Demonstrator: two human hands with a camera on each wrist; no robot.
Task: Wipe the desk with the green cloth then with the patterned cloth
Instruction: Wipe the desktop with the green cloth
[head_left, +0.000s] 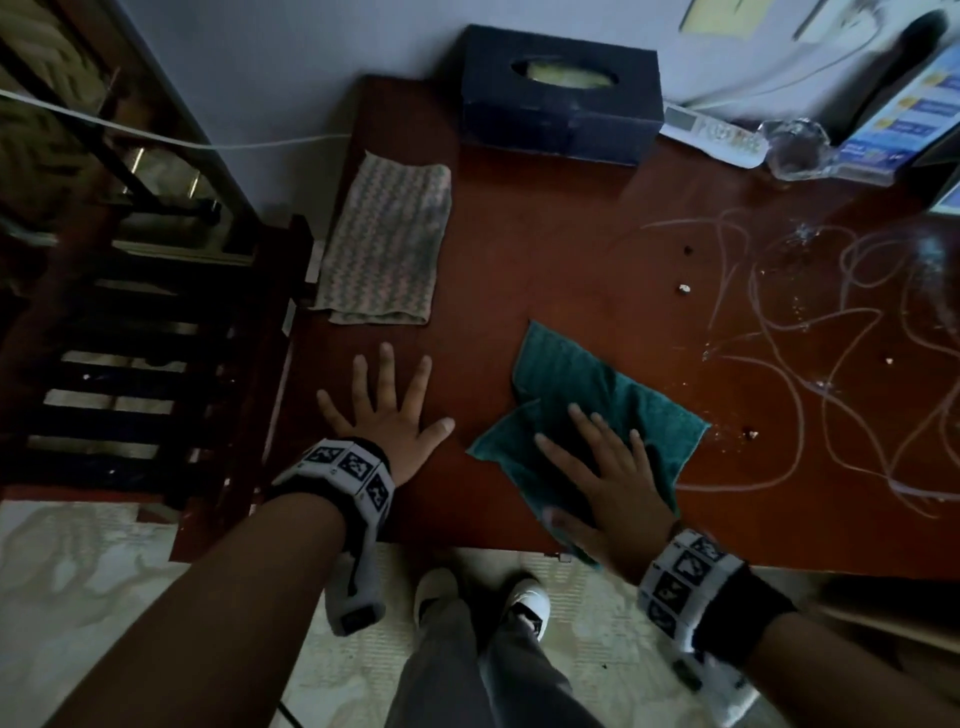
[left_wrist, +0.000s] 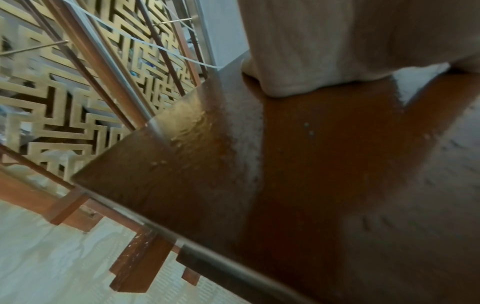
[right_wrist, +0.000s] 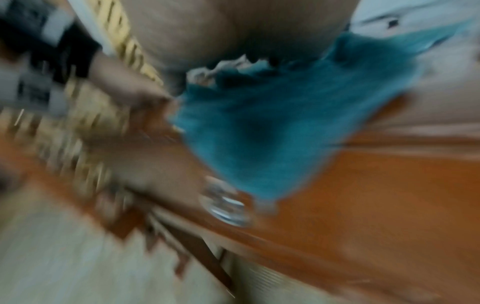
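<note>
Right hand flat on green cloth, near desk's front edge.
I see the green cloth (head_left: 587, 410) under my right hand (head_left: 608, 483), fingers spread and pressing; the patterned cloth (head_left: 387, 241) lies folded at the desk's (head_left: 545, 249) left edge. White smears (head_left: 810, 364) and crumbs lie right of it. Left hand (head_left: 387, 415) rests splayed on bare wood, holding nothing.

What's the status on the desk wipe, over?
Right hand flat on green cloth, pressing it to desk. Left hand flat on bare desk. Patterned cloth untouched, far left. Crumbs and smears to the right, unwiped.
</note>
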